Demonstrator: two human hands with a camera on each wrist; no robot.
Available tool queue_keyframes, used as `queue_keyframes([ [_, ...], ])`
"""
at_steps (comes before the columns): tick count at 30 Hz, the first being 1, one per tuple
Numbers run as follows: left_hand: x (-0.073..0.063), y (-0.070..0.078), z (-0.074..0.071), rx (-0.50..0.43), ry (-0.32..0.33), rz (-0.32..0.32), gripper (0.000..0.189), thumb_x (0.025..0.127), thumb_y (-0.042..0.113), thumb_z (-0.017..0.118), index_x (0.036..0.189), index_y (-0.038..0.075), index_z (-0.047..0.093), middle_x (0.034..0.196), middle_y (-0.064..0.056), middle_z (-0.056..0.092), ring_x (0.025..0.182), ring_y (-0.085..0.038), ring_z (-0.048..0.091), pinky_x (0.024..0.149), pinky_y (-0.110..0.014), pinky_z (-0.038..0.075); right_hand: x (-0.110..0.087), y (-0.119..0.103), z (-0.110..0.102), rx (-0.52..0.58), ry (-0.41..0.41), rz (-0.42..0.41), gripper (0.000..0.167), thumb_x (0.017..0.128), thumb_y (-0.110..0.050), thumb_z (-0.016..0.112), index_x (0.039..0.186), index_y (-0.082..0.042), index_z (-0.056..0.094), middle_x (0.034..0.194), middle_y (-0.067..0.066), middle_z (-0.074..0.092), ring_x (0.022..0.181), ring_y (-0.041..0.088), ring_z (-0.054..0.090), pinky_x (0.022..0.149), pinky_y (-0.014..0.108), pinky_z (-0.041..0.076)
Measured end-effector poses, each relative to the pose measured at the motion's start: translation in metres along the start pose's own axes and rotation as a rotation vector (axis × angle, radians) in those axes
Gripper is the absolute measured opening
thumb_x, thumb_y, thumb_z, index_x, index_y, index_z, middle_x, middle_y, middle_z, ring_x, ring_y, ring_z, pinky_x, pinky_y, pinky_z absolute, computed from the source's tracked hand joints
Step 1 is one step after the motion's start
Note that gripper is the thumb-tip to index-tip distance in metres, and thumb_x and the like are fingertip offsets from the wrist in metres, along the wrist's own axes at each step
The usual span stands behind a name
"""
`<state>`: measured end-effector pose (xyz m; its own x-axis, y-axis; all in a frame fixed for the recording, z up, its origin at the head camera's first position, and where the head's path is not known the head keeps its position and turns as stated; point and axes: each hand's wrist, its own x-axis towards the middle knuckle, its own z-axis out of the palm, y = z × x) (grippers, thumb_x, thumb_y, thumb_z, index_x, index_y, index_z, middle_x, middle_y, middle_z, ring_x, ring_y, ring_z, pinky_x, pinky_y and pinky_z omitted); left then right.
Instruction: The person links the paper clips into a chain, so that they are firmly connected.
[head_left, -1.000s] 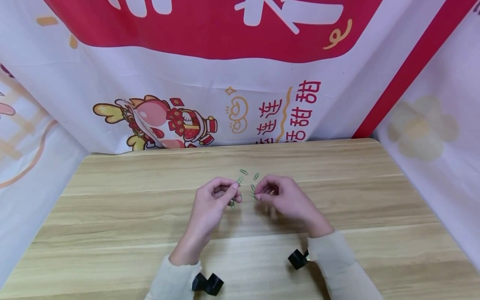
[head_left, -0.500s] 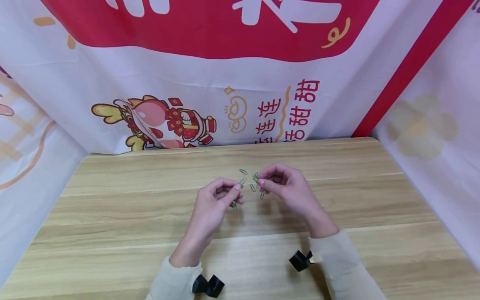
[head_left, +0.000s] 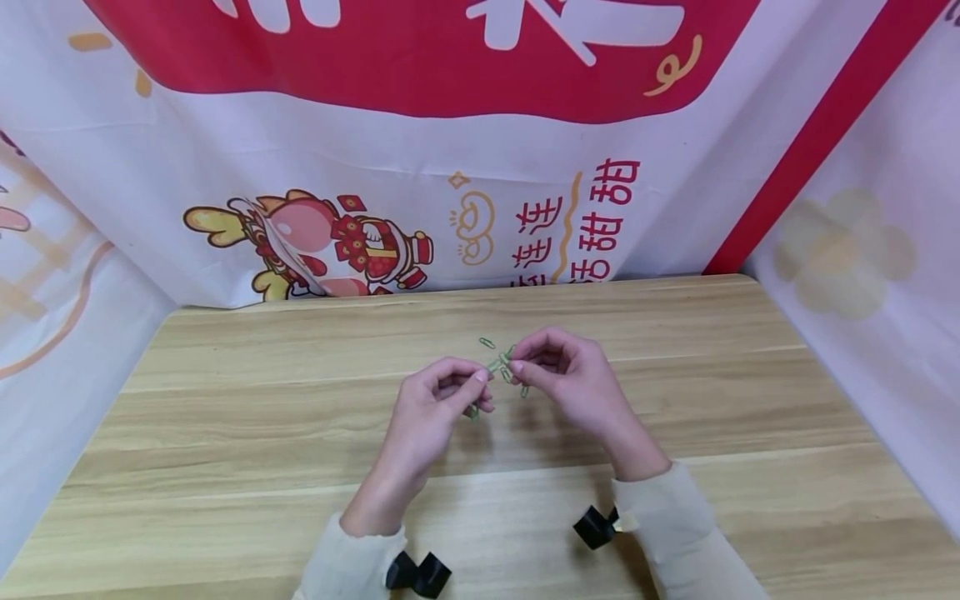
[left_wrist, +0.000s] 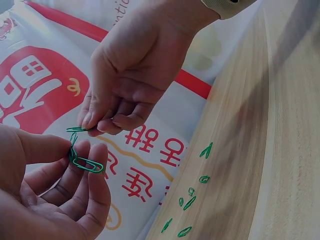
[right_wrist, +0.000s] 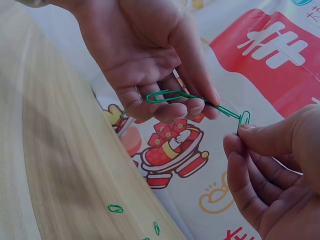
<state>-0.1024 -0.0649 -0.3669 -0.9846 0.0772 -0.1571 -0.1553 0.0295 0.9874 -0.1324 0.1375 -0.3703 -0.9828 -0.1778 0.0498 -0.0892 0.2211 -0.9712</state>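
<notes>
My left hand (head_left: 435,400) pinches a short chain of green paper clips (left_wrist: 88,165) between thumb and forefinger. One linked clip hangs down across the fingers, and another clip points up and out toward the right hand. My right hand (head_left: 566,375) holds a single green paper clip (right_wrist: 244,118) by its end, between thumb and index fingertip. In the right wrist view that clip meets the tip of the chain's outer clip (right_wrist: 227,111). Both hands are raised over the wooden table, with fingertips close together.
Several loose green paper clips (left_wrist: 189,202) lie scattered on the wooden table (head_left: 262,450) beneath and beyond the hands. A printed white and red cloth (head_left: 420,142) rises behind the table's back edge and along both sides.
The right hand has lifted from among the loose clips with one paper clip, then shifted left to the chain's end. The left hand has edged slightly right, still holding the chain.
</notes>
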Motion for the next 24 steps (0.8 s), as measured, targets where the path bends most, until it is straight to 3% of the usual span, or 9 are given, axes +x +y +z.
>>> queue_keyframes([
  [16, 0.0011, -0.0012, -0.0011, -0.048, -0.019, -0.034, 0.020, 0.103, 0.010, 0.070, 0.117, -0.003, 0.073, 0.093, -0.003, 0.077, 0.084, -0.017, 0.074, 0.082, -0.031, 0.061, -0.0005, -0.0017, 0.0027, -0.015, 0.001, -0.019, 0.011, 0.098, -0.003, 0.076, 0.109, -0.004, 0.074, 0.104, 0.014, 0.077, 0.088, 0.021, 0.075, 0.078, 0.027, 0.063],
  [24, 0.0014, -0.0016, -0.0018, -0.061, -0.023, -0.071, 0.017, 0.104, 0.012, 0.070, 0.115, 0.000, 0.074, 0.093, -0.003, 0.077, 0.084, -0.018, 0.074, 0.085, -0.033, 0.060, -0.0005, -0.0009, 0.0023, -0.009, -0.014, -0.033, 0.013, 0.097, -0.003, 0.077, 0.109, -0.003, 0.073, 0.102, 0.014, 0.077, 0.087, 0.020, 0.075, 0.077, 0.028, 0.063],
])
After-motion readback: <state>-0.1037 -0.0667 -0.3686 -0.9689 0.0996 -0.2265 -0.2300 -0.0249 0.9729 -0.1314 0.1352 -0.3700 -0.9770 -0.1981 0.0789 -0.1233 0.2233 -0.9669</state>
